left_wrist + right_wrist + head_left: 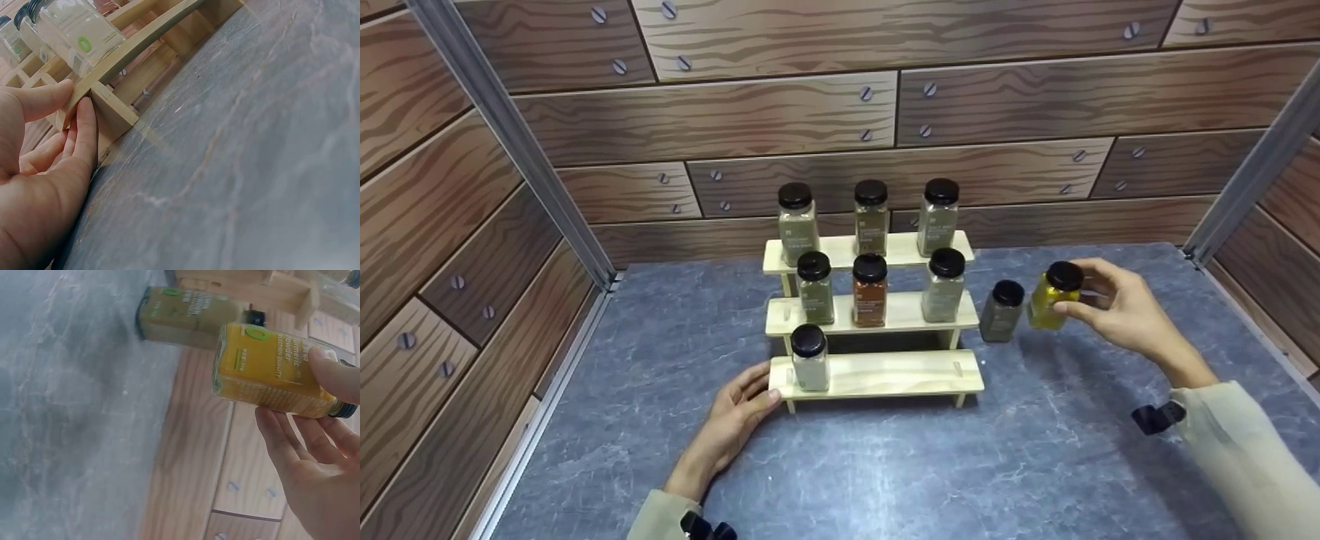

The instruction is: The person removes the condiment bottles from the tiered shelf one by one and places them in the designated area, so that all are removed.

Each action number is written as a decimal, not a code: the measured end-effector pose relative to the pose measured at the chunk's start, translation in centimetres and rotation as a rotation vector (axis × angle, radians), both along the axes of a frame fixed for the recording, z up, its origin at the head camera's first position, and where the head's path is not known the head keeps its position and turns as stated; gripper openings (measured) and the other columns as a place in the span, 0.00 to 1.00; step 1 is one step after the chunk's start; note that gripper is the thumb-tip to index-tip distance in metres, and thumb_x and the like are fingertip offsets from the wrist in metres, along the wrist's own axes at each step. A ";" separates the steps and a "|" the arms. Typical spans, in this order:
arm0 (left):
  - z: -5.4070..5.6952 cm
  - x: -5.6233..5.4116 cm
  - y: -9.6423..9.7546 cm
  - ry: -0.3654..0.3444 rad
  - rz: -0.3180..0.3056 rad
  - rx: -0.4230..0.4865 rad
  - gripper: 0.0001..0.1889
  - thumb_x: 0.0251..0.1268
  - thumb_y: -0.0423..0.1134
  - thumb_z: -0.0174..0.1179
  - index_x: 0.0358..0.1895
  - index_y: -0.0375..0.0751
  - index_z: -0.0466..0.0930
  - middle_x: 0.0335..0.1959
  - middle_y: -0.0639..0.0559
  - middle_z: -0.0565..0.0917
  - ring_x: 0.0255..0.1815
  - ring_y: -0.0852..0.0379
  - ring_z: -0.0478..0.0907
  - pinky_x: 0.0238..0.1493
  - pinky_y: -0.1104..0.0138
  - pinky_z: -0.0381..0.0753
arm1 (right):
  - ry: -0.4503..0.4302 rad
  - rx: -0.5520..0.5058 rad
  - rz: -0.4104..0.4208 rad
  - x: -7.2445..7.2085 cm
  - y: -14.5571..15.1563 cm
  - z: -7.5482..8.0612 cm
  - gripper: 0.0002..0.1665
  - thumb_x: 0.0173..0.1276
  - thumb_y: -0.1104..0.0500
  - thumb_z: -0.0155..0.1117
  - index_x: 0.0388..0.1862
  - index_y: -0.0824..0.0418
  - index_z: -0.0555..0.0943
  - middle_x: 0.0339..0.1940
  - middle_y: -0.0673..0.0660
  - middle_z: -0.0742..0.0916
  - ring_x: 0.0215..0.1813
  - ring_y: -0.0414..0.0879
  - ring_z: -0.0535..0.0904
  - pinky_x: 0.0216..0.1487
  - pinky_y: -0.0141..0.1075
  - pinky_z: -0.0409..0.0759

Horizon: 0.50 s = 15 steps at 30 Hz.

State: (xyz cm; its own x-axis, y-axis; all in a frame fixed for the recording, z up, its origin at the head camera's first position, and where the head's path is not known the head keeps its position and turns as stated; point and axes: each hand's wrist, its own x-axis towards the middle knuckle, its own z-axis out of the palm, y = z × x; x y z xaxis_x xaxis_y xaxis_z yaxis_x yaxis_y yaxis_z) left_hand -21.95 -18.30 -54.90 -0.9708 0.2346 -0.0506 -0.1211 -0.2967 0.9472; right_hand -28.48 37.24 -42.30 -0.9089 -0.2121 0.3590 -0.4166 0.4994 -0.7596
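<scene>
In the head view, my right hand (pixel 1117 307) holds a jar of yellow turmeric powder (pixel 1044 306) between thumb and fingers, just below its black cap. The right wrist view shows the turmeric label, the jar (pixel 264 368) upright with its base clear of the tabletop. Beside it stands a dark grey-brown spice jar (pixel 1001 315) on the table. My left hand (pixel 739 412) pinches the left end of the lowest step of a pale wooden three-step spice rack (pixel 892 375), thumb on top and fingers beneath. Close to that thumb, a pale spice jar (pixel 811 364) stands on the step.
The rack's middle step carries a green jar (pixel 815 292), a red-orange jar (pixel 870 296) and a pale green jar (pixel 943 289). Three more jars line the top step, among them a brown-green one (pixel 871 221). Wood-patterned walls (pixel 780 112) enclose the grey marbled table (pixel 885 465).
</scene>
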 end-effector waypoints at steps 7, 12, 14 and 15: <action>0.0 0.0 0.0 0.003 0.004 -0.007 0.37 0.73 0.25 0.61 0.81 0.22 0.55 0.76 0.26 0.66 0.67 0.52 0.77 0.72 0.62 0.81 | -0.007 -0.033 0.016 -1.2 0.5 -1.9 0.33 0.65 0.74 0.76 0.67 0.75 0.76 0.53 0.35 0.84 0.54 0.24 0.83 0.57 0.19 0.82; -0.1 0.0 0.0 0.001 0.004 -0.013 0.38 0.74 0.25 0.61 0.81 0.22 0.54 0.77 0.26 0.66 0.67 0.53 0.77 0.72 0.63 0.81 | -0.031 -0.048 0.019 -1.9 0.5 -3.1 0.33 0.64 0.75 0.76 0.68 0.77 0.75 0.54 0.33 0.83 0.54 0.22 0.82 0.57 0.19 0.82; -0.2 0.0 -0.1 0.001 0.004 -0.016 0.38 0.74 0.26 0.61 0.81 0.22 0.54 0.77 0.26 0.66 0.68 0.53 0.76 0.71 0.64 0.81 | -0.044 -0.049 0.015 -2.1 0.5 -3.5 0.34 0.64 0.75 0.76 0.68 0.76 0.75 0.54 0.36 0.84 0.55 0.22 0.82 0.57 0.19 0.82; -0.2 0.0 -0.1 0.000 0.004 -0.015 0.38 0.74 0.26 0.61 0.81 0.22 0.54 0.77 0.26 0.66 0.68 0.53 0.76 0.71 0.64 0.81 | -0.048 -0.046 0.012 -2.2 0.5 -3.7 0.34 0.65 0.74 0.76 0.68 0.76 0.75 0.56 0.40 0.84 0.55 0.22 0.81 0.57 0.20 0.82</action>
State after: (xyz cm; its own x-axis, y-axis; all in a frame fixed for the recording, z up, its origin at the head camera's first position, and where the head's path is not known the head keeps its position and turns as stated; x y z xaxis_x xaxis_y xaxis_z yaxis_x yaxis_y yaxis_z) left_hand -21.99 -18.38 -55.07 -0.9718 0.2298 -0.0537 -0.1195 -0.2830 0.9517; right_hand -30.70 37.74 -46.02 -0.9227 -0.2079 0.3248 -0.3852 0.4589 -0.8007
